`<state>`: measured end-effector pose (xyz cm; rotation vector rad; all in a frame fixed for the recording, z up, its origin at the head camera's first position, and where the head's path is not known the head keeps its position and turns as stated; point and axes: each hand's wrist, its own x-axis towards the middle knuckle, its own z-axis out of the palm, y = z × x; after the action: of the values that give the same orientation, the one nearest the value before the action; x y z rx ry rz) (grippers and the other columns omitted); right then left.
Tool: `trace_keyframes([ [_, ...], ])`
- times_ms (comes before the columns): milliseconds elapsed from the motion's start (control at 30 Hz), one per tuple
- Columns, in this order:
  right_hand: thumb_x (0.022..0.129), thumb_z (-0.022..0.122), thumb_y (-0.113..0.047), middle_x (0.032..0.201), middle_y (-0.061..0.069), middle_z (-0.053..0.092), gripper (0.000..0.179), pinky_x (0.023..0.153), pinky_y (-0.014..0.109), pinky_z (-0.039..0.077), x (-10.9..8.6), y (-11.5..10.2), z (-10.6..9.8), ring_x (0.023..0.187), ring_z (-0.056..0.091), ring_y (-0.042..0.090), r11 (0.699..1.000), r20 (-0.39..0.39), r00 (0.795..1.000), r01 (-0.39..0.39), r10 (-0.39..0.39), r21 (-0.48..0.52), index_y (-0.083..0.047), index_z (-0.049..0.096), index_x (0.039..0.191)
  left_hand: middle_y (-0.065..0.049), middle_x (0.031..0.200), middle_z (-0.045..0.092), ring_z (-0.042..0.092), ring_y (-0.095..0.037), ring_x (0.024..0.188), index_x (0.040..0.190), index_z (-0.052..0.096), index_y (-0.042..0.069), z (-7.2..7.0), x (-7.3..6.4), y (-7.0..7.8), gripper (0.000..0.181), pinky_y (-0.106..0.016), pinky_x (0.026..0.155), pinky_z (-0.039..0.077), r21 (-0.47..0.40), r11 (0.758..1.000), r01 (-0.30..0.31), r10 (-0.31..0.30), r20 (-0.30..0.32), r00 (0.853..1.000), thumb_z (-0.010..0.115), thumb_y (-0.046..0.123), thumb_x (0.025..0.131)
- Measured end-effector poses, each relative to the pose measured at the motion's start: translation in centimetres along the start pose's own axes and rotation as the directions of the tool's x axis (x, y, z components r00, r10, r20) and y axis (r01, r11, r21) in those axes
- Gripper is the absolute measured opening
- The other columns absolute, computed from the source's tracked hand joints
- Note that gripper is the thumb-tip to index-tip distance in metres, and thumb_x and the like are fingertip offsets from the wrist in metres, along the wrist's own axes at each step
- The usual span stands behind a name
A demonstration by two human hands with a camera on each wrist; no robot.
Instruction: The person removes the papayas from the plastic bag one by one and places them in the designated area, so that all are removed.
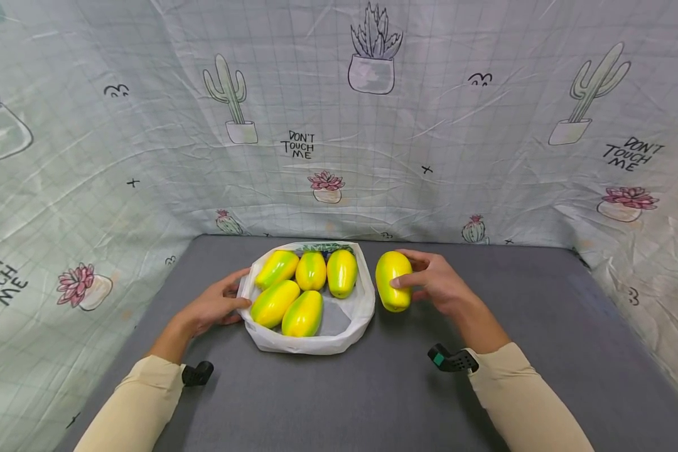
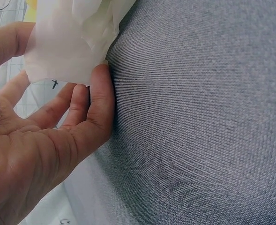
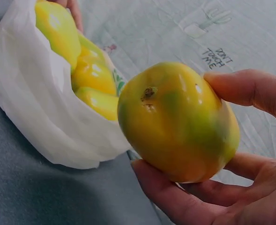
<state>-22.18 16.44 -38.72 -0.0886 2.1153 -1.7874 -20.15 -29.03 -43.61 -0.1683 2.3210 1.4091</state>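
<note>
A white bag sits close to the far edge of the grey counter, nearer the far left corner than the far right one. Its mouth is wide and faces up, so the five yellow-green fruits inside are easy to see. Three lie in a row toward the far edge and two lie toward the near edge. Their weight probably helps hold the thin bag down.

The person's left grip holds the bag's side, the one toward the counter's left edge. The thumb is up at the rim, and the lowest finger is down by the counter. This likely steadies the bag, since soft plastic could slide or fold in.

The person's right grip holds a sixth fruit just beside the bag, on the side toward the counter's right edge. The thumb and fingers are on different sides, spread as wide as the fruit. The skin looks smooth and shiny, so a wide hold may stop it slipping. The fruit seems to be up off the counter.
</note>
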Motion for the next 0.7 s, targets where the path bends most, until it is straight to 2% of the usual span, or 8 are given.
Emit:
trace_keyframes([
  [700,0.086,0.077,-0.011,0.148,0.023,0.053,0.081,0.085,0.040,0.063,-0.3,-0.1,-2.7,0.103,0.066,0.020,0.999,0.047,0.998,-0.032,0.033,-0.022,-0.008,0.043,0.159,-0.023,0.162,0.034,0.057,-0.030,0.124,0.169,0.017,0.028,0.0,0.1,-0.1,0.086,-0.031,0.081,0.060,0.004,1.000,0.001,-0.001,-0.005,1.000,0.068,0.021,0.099],
])
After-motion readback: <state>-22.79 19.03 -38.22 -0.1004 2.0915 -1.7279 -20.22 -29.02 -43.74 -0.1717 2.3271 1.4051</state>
